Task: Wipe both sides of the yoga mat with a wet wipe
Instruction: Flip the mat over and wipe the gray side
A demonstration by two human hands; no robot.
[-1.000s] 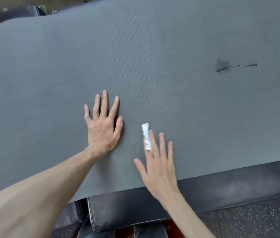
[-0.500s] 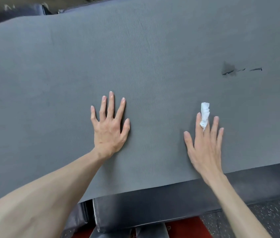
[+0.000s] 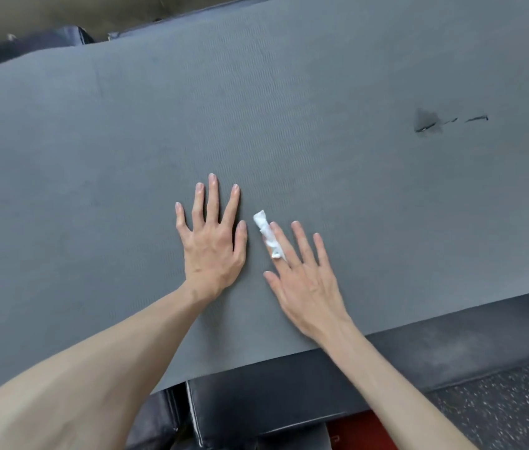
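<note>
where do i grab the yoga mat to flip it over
Grip the yoga mat by its near long edge, coming from the front. That edge lies thin and flat along the black bench, free to pinch and lift.

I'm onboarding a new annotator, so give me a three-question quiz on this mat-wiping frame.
1. True or false: the left hand lies flat on the yoga mat.
2. What does the right hand press to the mat? A) a sponge B) a wet wipe C) a spray bottle
3. On which side of the hands are the dark marks?

Key: 1 true; 2 B; 3 the person's right, farther away.
</note>
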